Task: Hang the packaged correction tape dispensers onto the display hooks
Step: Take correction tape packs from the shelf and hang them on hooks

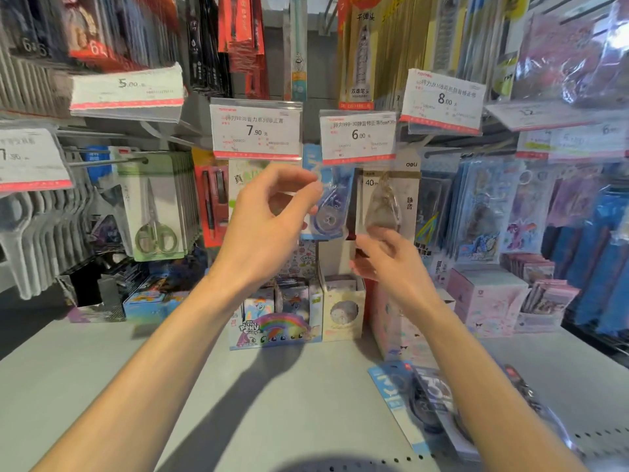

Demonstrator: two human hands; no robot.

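Note:
A blue packaged correction tape [328, 212] hangs slightly tilted under the 6.00 price tag [357, 136]. My left hand [269, 226] pinches its upper left edge between thumb and forefinger. Right beside it hangs a white "deli" correction tape pack [388, 199] with a grey dispenser. My right hand [388, 260], blurred, holds that pack's lower left corner with curled fingers. The hook ends are hidden behind the price tags. Several more correction tape packs [425, 407] lie loose on the grey shelf [272, 403] under my right forearm.
Scissors packs [155, 212] hang at the left and pen packs [214, 202] beside the 7.90 tag [255, 131]. Sticker sheets [483, 212] hang at the right. Small cartoon boxes [275, 318] stand at the back of the shelf, below my hands.

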